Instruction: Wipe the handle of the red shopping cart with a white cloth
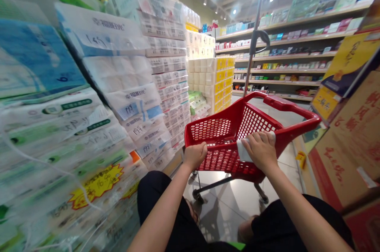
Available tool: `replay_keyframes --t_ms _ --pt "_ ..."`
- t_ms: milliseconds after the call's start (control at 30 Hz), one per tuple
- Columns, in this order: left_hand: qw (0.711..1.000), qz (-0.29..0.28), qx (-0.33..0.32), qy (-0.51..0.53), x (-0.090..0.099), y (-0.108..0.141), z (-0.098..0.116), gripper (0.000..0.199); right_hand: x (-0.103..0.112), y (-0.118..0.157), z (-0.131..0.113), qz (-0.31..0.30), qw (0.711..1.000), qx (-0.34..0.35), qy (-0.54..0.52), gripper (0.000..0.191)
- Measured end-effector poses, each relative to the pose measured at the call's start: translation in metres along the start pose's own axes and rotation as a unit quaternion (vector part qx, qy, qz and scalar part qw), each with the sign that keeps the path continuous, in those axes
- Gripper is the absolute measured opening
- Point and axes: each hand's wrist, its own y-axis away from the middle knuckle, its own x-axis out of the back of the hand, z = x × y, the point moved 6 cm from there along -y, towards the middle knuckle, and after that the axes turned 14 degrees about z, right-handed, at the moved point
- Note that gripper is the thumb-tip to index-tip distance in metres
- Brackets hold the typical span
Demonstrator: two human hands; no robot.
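Right hand (pixel 261 150) on white cloth (pixel 244 151) against glossy red perforated cart (pixel 221 158)

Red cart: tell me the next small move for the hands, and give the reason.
I'd probably slide the right hand and its white cloth along the near rim of the red cart toward the left hand. The cloth already lies against the rim under the fingers, the stretch between the hands is uncovered, and the left hand grips the rim, which should steady it.
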Motion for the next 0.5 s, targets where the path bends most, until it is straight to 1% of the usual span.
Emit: replay_keyframes --t_ms 67,133,200,267,300,367,400,433,500 --pt "1.0 0.001 0.0 0.0 -0.001 0.0 0.002 0.04 -0.004 0.004 -0.022 -0.01 1.0 0.012 -0.025 0.033" --pt "1.0 0.003 0.003 -0.004 -0.001 0.0 0.003 0.041 -0.01 0.008 -0.052 -0.02 0.998 0.031 -0.059 0.033" --pt "1.0 0.006 0.004 -0.009 -0.001 0.001 0.003 0.041 -0.015 0.013 -0.08 -0.028 0.994 0.051 -0.091 0.039" --pt "1.0 0.008 0.001 -0.01 -0.001 0.001 0.003 0.04 -0.019 0.015 -0.099 -0.036 0.991 0.068 -0.114 0.044" --pt "1.0 0.008 -0.002 -0.008 0.0 0.001 0.002 0.04 -0.021 0.015 -0.104 -0.042 0.988 0.08 -0.123 0.045" --pt "1.0 0.005 -0.007 -0.005 0.001 0.001 0.001 0.04 -0.021 0.015 -0.102 -0.054 0.983 0.105 -0.137 0.045" --pt "1.0 0.003 -0.008 -0.004 0.002 0.001 0.0 0.04 -0.021 0.014 -0.094 -0.059 0.982 0.114 -0.138 0.044" --pt "1.0 0.0 -0.008 -0.003 0.002 0.001 -0.001 0.04 -0.02 0.013 -0.084 -0.061 0.982 0.118 -0.136 0.043" --pt "1.0 -0.005 -0.008 0.001 0.002 0.0 -0.001 0.041 -0.016 0.009 -0.053 -0.056 0.986 0.106 -0.113 0.039"
